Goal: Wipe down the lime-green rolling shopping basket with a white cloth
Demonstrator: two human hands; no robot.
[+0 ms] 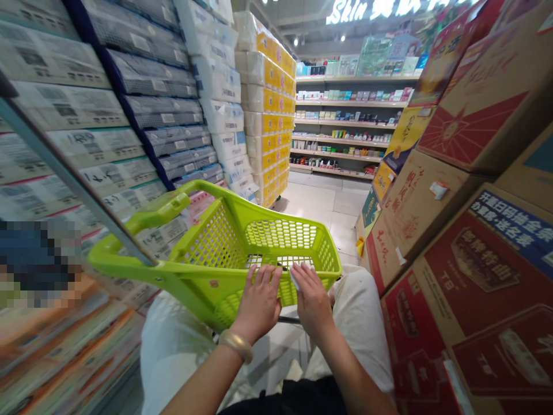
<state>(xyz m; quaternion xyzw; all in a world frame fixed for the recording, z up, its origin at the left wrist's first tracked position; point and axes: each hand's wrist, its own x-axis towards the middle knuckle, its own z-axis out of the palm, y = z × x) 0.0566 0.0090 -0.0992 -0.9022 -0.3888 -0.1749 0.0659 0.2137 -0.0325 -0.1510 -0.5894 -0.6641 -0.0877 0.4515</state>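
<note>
Left hand [261, 302] lies unclenched on the basket edge [224, 271], right hand [314, 301] grips white tissue [294, 278] — floor [341, 210] beyond.

We're looking out from the wearer's head, tipped forward and down, close over the near edge of the green basket [190, 285], shelves [345, 103] well beyond its far edge.
</note>
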